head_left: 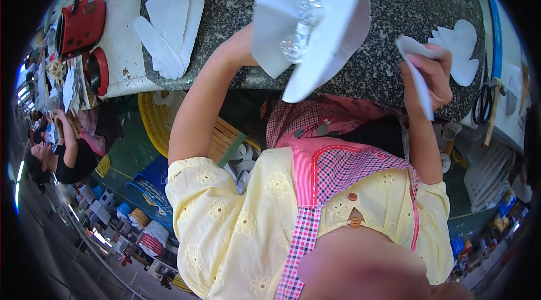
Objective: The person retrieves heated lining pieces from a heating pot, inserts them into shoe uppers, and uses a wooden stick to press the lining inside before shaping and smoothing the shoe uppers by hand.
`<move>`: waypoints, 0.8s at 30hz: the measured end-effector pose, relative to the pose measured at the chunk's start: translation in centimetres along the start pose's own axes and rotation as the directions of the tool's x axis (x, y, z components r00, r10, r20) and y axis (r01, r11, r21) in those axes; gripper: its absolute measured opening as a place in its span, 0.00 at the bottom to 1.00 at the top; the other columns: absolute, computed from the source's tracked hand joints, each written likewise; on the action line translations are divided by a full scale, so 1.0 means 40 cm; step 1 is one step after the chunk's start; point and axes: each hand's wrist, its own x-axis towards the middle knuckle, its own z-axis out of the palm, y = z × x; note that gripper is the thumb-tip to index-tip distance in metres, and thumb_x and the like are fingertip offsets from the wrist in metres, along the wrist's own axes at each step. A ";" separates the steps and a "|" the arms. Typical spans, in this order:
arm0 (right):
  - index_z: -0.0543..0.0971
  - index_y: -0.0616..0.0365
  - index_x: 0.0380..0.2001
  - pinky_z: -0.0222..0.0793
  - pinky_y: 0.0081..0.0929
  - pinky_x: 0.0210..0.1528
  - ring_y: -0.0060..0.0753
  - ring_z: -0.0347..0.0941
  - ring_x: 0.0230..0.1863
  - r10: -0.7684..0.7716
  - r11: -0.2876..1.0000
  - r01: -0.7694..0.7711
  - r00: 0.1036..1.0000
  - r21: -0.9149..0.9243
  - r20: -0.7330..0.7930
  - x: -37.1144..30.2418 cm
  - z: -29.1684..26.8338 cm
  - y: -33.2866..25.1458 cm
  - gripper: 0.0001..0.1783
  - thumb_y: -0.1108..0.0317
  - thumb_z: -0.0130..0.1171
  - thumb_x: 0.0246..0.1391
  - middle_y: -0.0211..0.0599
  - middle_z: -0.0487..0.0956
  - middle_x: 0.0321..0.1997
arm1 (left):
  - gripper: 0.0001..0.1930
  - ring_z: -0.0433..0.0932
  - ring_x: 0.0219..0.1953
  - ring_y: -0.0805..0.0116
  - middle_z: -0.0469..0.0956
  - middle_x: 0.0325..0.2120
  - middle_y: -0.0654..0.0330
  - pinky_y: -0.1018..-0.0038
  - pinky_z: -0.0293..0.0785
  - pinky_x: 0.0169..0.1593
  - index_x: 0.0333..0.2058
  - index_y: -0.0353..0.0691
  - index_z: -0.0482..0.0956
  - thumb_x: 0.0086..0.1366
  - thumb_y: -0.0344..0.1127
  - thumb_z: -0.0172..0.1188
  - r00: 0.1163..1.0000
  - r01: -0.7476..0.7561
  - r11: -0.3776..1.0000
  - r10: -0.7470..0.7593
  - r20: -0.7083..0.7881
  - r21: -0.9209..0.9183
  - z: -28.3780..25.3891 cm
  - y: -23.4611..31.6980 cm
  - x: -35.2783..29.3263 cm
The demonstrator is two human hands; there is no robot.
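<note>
A white bundle of stiff, curved sole-shaped pieces (335,29) is held up over the speckled stone worktop (225,7). Clear round beads (307,18) run across its middle. My left forearm reaches up behind it; my left hand and its fingers are hidden there. On the right, my right hand (437,77) has its fingers curled round a thin white insole-shaped piece (417,66), seen partly edge-on. Nearest to that hand on the worktop lies a small stack of white sole-shaped pieces (465,52). Another fanned stack of white pieces (174,27) rests to the left.
Black-handled scissors (483,103) hang by the worktop's right edge, near a blue strip (496,41). A red box (83,27) stands far left. Below are a yellow basket (151,125), a slatted wooden stool (226,141) and a blue crate (147,190). Another person (73,156) works at left.
</note>
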 end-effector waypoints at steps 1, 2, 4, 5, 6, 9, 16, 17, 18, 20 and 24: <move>0.78 0.64 0.26 0.70 0.22 0.33 0.32 0.71 0.33 -0.091 0.990 0.097 0.994 -0.101 0.066 -0.001 -0.010 -0.002 0.14 0.80 0.67 0.27 0.38 0.69 0.35 | 0.06 0.75 0.41 0.67 0.78 0.33 0.63 0.63 0.51 0.59 0.29 0.45 0.77 0.53 0.33 0.52 1.000 -0.012 0.998 0.013 0.016 -0.065 0.005 -0.016 -0.002; 0.78 0.64 0.26 0.71 0.23 0.33 0.33 0.71 0.33 -0.175 0.961 0.201 0.974 -0.193 0.141 0.001 -0.014 -0.011 0.15 0.81 0.67 0.27 0.38 0.68 0.35 | 0.06 0.76 0.40 0.66 0.78 0.33 0.62 0.64 0.53 0.58 0.29 0.45 0.77 0.53 0.34 0.52 0.999 -0.022 0.992 0.026 0.030 -0.128 0.011 -0.027 -0.007; 0.76 0.67 0.23 0.72 0.27 0.31 0.36 0.73 0.29 -0.338 0.935 0.354 0.901 -0.009 0.272 -0.005 0.017 -0.025 0.13 0.82 0.64 0.26 0.40 0.69 0.34 | 0.15 0.70 0.45 0.59 0.73 0.40 0.57 0.65 0.57 0.56 0.37 0.42 0.74 0.48 0.34 0.57 0.998 -0.054 0.986 0.056 0.005 -0.158 0.008 -0.019 0.011; 0.76 0.68 0.22 0.72 0.27 0.31 0.38 0.73 0.29 -0.394 0.910 0.414 0.863 0.005 0.316 -0.011 0.026 -0.012 0.12 0.82 0.63 0.25 0.42 0.69 0.35 | 0.27 0.65 0.51 0.52 0.68 0.47 0.51 0.67 0.60 0.55 0.46 0.40 0.71 0.43 0.33 0.63 0.997 -0.078 0.981 0.076 -0.020 -0.179 0.002 -0.011 0.018; 0.76 0.68 0.22 0.72 0.28 0.30 0.40 0.73 0.29 -0.450 0.880 0.474 0.818 0.024 0.358 -0.012 0.034 -0.010 0.12 0.83 0.62 0.24 0.43 0.69 0.35 | 0.27 0.65 0.51 0.52 0.68 0.47 0.51 0.67 0.60 0.55 0.46 0.40 0.71 0.43 0.33 0.63 0.996 -0.084 0.980 0.081 -0.025 -0.181 -0.014 0.020 0.024; 0.77 0.65 0.23 0.70 0.28 0.29 0.38 0.73 0.29 -0.387 0.885 0.457 0.826 -0.086 0.411 0.000 0.071 -0.020 0.13 0.80 0.61 0.24 0.42 0.72 0.31 | 0.26 0.65 0.51 0.55 0.69 0.47 0.53 0.66 0.60 0.55 0.47 0.40 0.70 0.46 0.34 0.63 0.993 -0.114 0.984 0.114 0.006 0.138 -0.030 0.072 0.047; 0.77 0.57 0.25 0.64 0.25 0.22 0.33 0.68 0.22 -0.336 0.853 0.469 0.829 -0.229 0.446 -0.012 0.122 -0.004 0.15 0.73 0.63 0.24 0.35 0.70 0.26 | 0.26 0.67 0.50 0.56 0.69 0.47 0.53 0.66 0.61 0.54 0.47 0.40 0.70 0.45 0.34 0.64 0.999 -0.022 1.000 0.023 -0.044 0.018 -0.024 0.042 0.015; 0.77 0.56 0.25 0.62 0.25 0.21 0.32 0.66 0.20 -0.358 0.853 0.472 0.840 -0.223 0.408 -0.011 0.131 0.005 0.14 0.73 0.62 0.25 0.33 0.69 0.24 | 0.26 0.67 0.50 0.56 0.70 0.46 0.53 0.66 0.62 0.54 0.47 0.40 0.70 0.45 0.35 0.64 0.999 -0.007 1.000 0.007 -0.053 -0.001 -0.024 0.043 0.016; 0.77 0.56 0.24 0.62 0.25 0.21 0.32 0.66 0.21 -0.336 0.856 0.456 0.848 -0.244 0.410 -0.011 0.136 0.006 0.14 0.73 0.62 0.25 0.33 0.69 0.24 | 0.26 0.67 0.50 0.56 0.70 0.46 0.54 0.66 0.62 0.54 0.47 0.40 0.70 0.45 0.35 0.64 0.998 0.010 1.000 -0.011 -0.061 -0.016 -0.025 0.044 0.014; 0.76 0.56 0.22 0.65 0.28 0.23 0.34 0.68 0.22 -0.285 0.848 0.427 0.867 -0.315 0.408 -0.009 0.138 0.003 0.11 0.72 0.62 0.27 0.34 0.68 0.26 | 0.26 0.68 0.50 0.57 0.70 0.46 0.54 0.66 0.62 0.54 0.47 0.40 0.70 0.45 0.35 0.64 0.997 0.042 0.998 -0.045 -0.069 -0.041 -0.026 0.045 0.016; 0.77 0.60 0.26 0.69 0.28 0.29 0.39 0.72 0.28 -0.125 0.882 0.293 0.901 -0.368 0.416 -0.006 0.131 -0.010 0.12 0.75 0.61 0.29 0.39 0.73 0.32 | 0.27 0.69 0.49 0.57 0.71 0.46 0.54 0.66 0.63 0.53 0.46 0.40 0.70 0.45 0.35 0.65 0.991 0.095 0.993 -0.101 -0.085 -0.072 -0.023 0.045 0.020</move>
